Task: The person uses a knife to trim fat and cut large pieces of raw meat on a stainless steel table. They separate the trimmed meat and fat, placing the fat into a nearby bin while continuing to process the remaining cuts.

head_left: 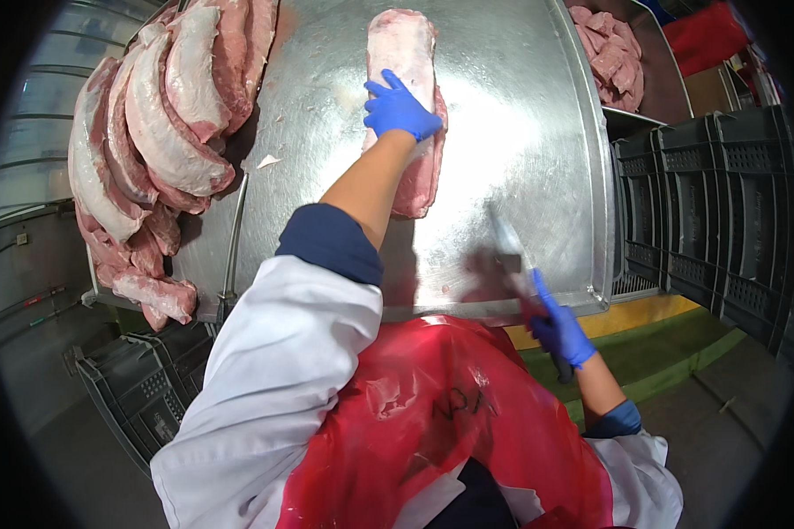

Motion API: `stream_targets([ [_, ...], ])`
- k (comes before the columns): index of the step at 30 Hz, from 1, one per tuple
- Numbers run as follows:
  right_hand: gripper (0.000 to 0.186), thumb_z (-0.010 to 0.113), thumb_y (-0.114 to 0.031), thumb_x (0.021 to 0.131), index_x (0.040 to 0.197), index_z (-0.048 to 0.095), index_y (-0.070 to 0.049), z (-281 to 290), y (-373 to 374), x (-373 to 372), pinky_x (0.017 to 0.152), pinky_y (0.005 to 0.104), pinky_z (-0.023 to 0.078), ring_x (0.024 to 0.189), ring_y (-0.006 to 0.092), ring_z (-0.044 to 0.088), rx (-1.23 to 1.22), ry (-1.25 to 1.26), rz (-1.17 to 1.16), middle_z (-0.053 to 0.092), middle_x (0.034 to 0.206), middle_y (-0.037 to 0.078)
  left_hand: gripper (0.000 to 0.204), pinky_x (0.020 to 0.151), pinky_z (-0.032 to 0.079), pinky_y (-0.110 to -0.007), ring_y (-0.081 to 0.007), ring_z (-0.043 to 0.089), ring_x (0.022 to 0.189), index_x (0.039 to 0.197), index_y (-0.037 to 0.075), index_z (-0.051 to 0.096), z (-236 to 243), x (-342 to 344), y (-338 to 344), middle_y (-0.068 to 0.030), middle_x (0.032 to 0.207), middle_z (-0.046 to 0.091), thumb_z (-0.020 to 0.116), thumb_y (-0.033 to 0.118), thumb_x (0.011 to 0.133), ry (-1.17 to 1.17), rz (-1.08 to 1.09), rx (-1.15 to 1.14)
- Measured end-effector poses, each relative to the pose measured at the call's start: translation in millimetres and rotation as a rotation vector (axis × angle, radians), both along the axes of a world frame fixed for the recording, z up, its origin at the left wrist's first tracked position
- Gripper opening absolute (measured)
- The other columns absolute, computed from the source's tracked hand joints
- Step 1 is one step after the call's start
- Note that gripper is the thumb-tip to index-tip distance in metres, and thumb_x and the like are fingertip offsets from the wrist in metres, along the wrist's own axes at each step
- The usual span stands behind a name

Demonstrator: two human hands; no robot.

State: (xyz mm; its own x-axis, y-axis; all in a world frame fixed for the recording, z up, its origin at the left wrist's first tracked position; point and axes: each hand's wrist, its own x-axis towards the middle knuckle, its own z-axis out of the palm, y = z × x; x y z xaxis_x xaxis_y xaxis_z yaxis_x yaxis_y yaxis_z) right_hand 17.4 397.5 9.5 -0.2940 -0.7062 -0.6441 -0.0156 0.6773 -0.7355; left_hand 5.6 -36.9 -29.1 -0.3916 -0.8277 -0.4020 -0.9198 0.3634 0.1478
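Observation:
A long slab of pale, fat-covered meat (400, 40) lies lengthwise on the steel table, with a pinker piece of meat (419, 189) showing under its near part. My left hand (399, 110), in a blue glove, rests on the slab with its fingers spread. Down at the right, by the table's front edge, my right hand (560, 331), gloved too, is closed round the dark handle of a knife (508, 236). The blade points up and away over the table, apart from the meat, and is blurred. A sharpening steel (235, 234) lies at the left, its handle at the front edge.
Many meat slabs (163, 115) are heaped on the table's (318, 53) left side. Beyond its right edge, a metal bin (657, 66) holds meat pieces (609, 57). Dark plastic crates (710, 212) stand at the right, another crate (146, 388) low at the left.

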Motion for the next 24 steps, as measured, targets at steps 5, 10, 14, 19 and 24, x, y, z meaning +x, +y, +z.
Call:
stream_targets([
  [5,0.086,0.049,0.005,0.09,0.163,0.016,-0.028,13.5,42.0,-31.7,0.05,0.0235,0.049,0.062,0.0066,0.054,-0.05,-0.029,-0.454,0.065,0.092,0.01,0.08,0.097,0.054,-0.041,-0.0324,0.065,0.112,0.14,-0.004,0.049,-37.0,44.4,-73.6,-0.0228,0.121,0.064,0.077,0.031,0.073,0.558,0.047,0.521],
  [10,0.09,0.047,0.005,0.085,0.163,0.016,-0.027,-11.0,60.7,-20.2,0.047,0.0244,0.047,0.059,0.0087,0.054,-0.127,-0.024,-0.642,0.062,0.088,0.005,0.049,0.079,0.056,-0.036,-0.0212,0.067,0.087,0.128,-0.002,0.06,-69.4,116.1,-91.1,-0.0119,0.106,0.068,0.065,0.013,0.081,0.885,0.321,1.135],
  [14,0.089,0.047,0.004,0.084,0.163,0.016,-0.024,-16.8,52.0,-37.5,0.045,0.0246,0.045,0.057,0.0083,0.052,-0.144,-0.024,-0.588,0.059,0.082,0.003,0.05,0.078,0.056,-0.036,-0.023,0.066,0.086,0.126,-0.002,0.057,-68.9,111.5,-58.3,-0.0126,0.104,0.066,0.07,0.023,0.084,0.856,0.096,0.374],
  [19,0.086,0.047,0.008,0.09,0.163,0.014,-0.022,-34.4,5.2,-75.1,0.044,0.024,0.042,0.051,0.0067,0.047,-0.32,-0.038,-0.549,0.056,0.073,0.002,0.049,0.074,0.056,-0.049,-0.0418,0.065,0.079,0.112,0.002,0.062,-0.2,75.0,60.3,-0.0239,0.102,0.063,0.074,0.035,0.079,0.442,-0.663,-0.43],
  [24,0.086,0.048,0.006,0.093,0.163,0.009,-0.024,-31.2,-80.0,-100.1,0.044,0.0226,0.042,0.05,0.0066,0.048,-0.35,-0.024,-0.387,0.056,0.071,0.002,0.026,0.079,0.055,-0.035,-0.0217,0.068,0.083,0.108,0.01,0.071,40.7,100.3,-10.1,-0.0095,0.105,0.072,0.051,0.01,0.09,0.866,0.307,0.69],
])
